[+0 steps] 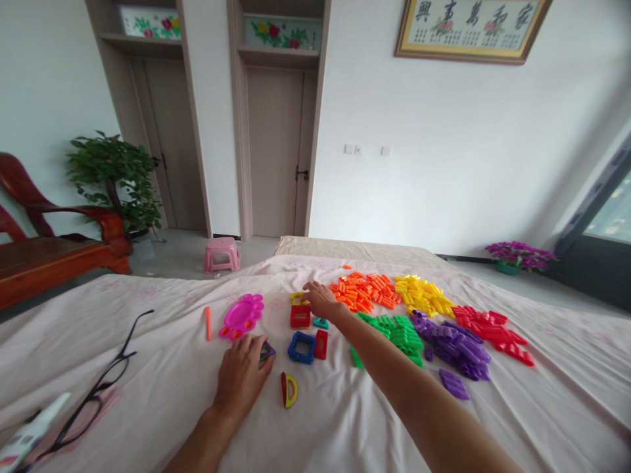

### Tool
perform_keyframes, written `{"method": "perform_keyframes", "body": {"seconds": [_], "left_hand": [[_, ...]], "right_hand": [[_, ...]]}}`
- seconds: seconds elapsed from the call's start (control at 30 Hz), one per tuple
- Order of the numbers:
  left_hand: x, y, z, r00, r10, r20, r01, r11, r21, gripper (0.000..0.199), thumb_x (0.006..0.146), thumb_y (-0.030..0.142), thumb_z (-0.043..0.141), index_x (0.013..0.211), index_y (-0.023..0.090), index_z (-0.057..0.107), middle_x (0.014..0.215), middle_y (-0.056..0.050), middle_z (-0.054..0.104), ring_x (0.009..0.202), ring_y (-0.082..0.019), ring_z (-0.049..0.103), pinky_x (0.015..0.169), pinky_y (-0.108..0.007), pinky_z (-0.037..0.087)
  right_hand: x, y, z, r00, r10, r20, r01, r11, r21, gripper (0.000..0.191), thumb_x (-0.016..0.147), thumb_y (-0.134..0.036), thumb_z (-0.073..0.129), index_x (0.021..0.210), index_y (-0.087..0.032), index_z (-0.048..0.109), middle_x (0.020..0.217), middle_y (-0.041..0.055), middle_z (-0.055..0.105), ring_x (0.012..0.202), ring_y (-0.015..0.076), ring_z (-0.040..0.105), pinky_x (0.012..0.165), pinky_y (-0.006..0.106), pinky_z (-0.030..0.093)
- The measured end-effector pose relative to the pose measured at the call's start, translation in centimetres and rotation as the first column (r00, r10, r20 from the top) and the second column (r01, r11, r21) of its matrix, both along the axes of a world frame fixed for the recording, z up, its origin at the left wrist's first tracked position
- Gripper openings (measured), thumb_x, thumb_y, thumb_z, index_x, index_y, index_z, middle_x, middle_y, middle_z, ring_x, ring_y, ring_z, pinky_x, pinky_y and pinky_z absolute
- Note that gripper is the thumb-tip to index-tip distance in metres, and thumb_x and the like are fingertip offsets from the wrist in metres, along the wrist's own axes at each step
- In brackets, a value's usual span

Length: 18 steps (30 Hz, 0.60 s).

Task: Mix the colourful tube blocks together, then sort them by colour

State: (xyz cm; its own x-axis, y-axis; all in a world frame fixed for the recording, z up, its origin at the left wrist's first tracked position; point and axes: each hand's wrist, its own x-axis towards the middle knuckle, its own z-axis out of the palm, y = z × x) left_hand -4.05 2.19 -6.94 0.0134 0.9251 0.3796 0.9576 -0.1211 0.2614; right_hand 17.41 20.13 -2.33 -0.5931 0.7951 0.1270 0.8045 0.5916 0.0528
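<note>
My left hand (244, 368) rests on the cloth, fingers curled around a purple and green triangular frame tile (267, 353), partly hidden by the fingertips. Farther off, my right hand (320, 299) has its fingertips closed on a yellow frame tile (298, 298); they cover part of it. Just below that lies a red square frame tile (300, 317), with a teal piece (321, 323) beside it. Nearer are a blue square frame tile (302, 337) and a red rectangular one (321, 345). Closest to me stand yellow and red half-round pieces (290, 390) side by side.
Right of my hands lie piles of orange (367, 290), yellow (424, 294), green (397, 335), purple (456, 348) and red tubes (493, 328). A pink flower-shaped palette (244, 315), an orange tube (208, 323), eyeglasses (93, 397) and a white bottle (32, 433) lie left.
</note>
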Motion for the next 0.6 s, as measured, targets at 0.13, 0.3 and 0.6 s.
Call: {"method": "perform_keyframes", "body": {"seconds": [0.13, 0.3, 0.6], "left_hand": [[0.0, 0.0, 0.1, 1.0, -0.003, -0.003, 0.003, 1.0, 0.001, 0.031, 0.088, 0.031, 0.059, 0.116, 0.023, 0.069, 0.112, -0.009, 0.067, 0.108, -0.025, 0.058, 0.096, -0.037, 0.043], [0.2, 0.0, 0.2, 1.0, 0.002, -0.005, -0.002, 1.0, 0.0, 0.03, 0.088, 0.03, 0.058, 0.115, 0.024, 0.069, 0.111, -0.009, 0.067, 0.108, -0.026, 0.058, 0.095, -0.037, 0.043], [0.0, 0.2, -0.2, 1.0, -0.012, -0.006, 0.013, 1.0, 0.012, 0.03, 0.088, 0.031, 0.058, 0.116, 0.023, 0.068, 0.112, -0.009, 0.066, 0.109, -0.025, 0.058, 0.095, -0.037, 0.043]], "right_hand": [[-0.1, 0.2, -0.5, 0.999, -0.04, -0.006, 0.041, 0.999, 0.031, 0.023, 0.092, -0.025, 0.057, 0.11, -0.021, 0.072, 0.127, 0.0114, 0.06, 0.12, 0.0261, 0.05, 0.097, 0.038, 0.042], [0.0, -0.1, -0.7, 0.989, -0.142, -0.043, 0.145, 0.987, 0.069, 0.022, 0.092, -0.028, 0.057, 0.101, -0.015, 0.072, 0.116, 0.0163, 0.062, 0.111, 0.0292, 0.054, 0.094, 0.042, 0.042], [0.3, -3.5, 1.7, 0.956, 0.077, -0.282, -0.061, 0.996, 0.064, 0.018, 0.089, -0.028, 0.061, 0.1, -0.023, 0.074, 0.106, 0.0054, 0.065, 0.102, 0.0194, 0.056, 0.09, 0.03, 0.041]]}}
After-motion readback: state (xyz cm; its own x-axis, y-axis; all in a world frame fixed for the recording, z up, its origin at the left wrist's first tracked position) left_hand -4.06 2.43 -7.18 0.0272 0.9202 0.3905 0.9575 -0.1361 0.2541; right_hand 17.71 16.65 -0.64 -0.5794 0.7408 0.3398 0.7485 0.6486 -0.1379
